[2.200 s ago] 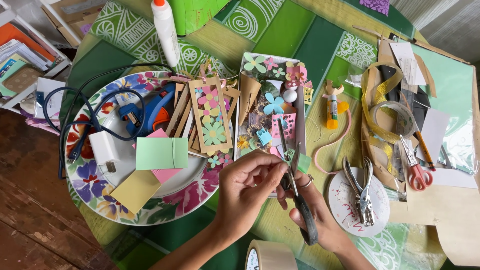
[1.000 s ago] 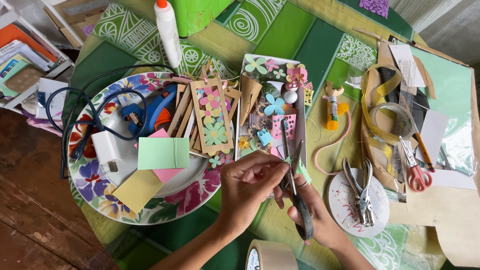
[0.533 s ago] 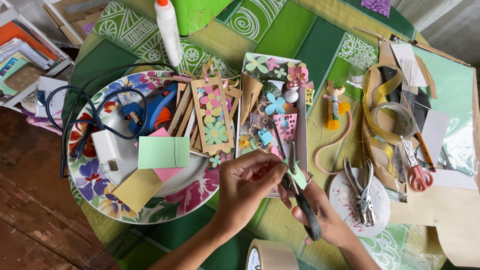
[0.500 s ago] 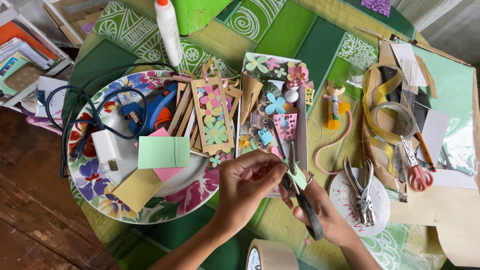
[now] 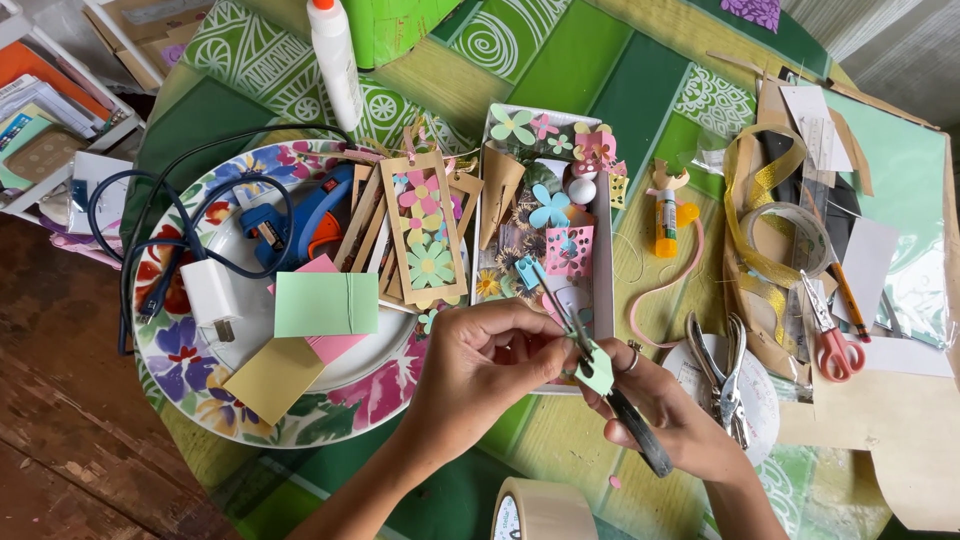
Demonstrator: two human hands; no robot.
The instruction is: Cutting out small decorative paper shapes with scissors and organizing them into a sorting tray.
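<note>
My right hand [image 5: 668, 410] grips black-handled scissors [image 5: 590, 360], blades pointing up and left over the shallow white box. A small pale green paper piece [image 5: 597, 372] sits at the blades. My left hand [image 5: 482, 372] pinches that piece from the left, fingertips touching it beside the blades. Both hands hover above the front edge of the white box [image 5: 603, 290] full of paper flowers and a pink punched card [image 5: 570, 250].
A floral plate [image 5: 190, 385] at left carries a blue glue gun [image 5: 300, 215], white plug, coloured paper squares and flower-decorated frames. White glue bottle [image 5: 336, 60] at back. Hole punch [image 5: 728, 375], red scissors [image 5: 828, 335], glue stick [image 5: 666, 215] at right. Tape roll [image 5: 540, 508] in front.
The scissors have tilted and shifted slightly lower and to the right, and the green paper piece has turned between my fingers. My hands stay over the box's front edge.
</note>
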